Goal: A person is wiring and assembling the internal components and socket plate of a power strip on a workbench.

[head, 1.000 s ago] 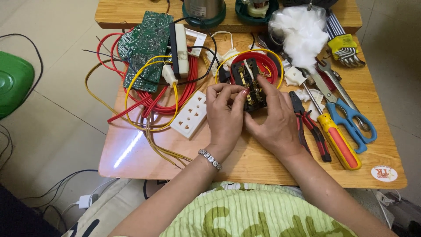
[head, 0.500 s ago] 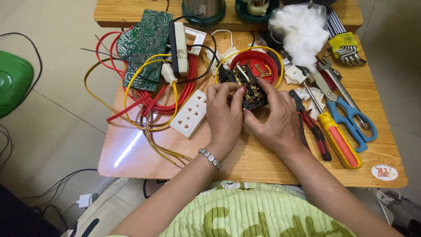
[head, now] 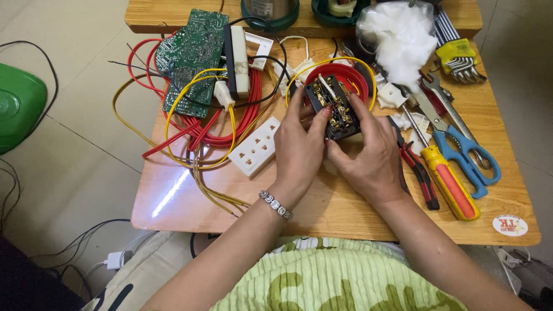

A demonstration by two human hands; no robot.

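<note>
Switch block point(head: 334, 106): black, open-backed, brass contacts, a white wire on top.
Left hand point(head: 299, 147): clamped on its left side.
Right hand point(head: 371, 152): gripping its right side.

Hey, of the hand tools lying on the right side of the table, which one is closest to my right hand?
The red-handled pliers, lying right beside your right hand. The orange-and-yellow screwdriver and blue scissors lie farther right.

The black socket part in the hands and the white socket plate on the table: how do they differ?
The black socket part is dark, with brass contacts showing; the white socket plate is plain white with pin holes. The black socket part is held up, tilted, between the left hand and right hand; the white socket plate lies flat on the table, untouched. Both are rectangular.
</note>
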